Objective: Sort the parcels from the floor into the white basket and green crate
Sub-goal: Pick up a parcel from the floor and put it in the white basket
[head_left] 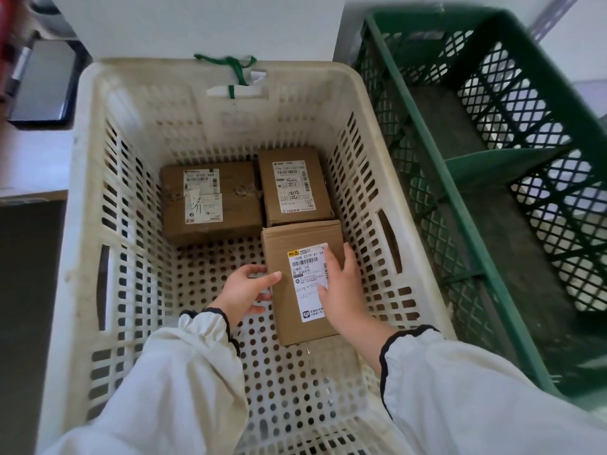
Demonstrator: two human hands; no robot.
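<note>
Now: labelled cardboard parcel [282,244] sits low in the white basket [82,192], near-right. Its far edge is touching the far-right parcel [294,185], and the far-left parcel [236,198] lies beside that one. My left hand [244,290] grips the parcel's left edge, thumb on top, fingers curled against the side, likely steering it square. My right hand [341,287] lies flat on the shipping label, fingers straight and close together, pressing down. I judge the aim is a tight row. The green crate [448,182] stands alongside, right.
</note>
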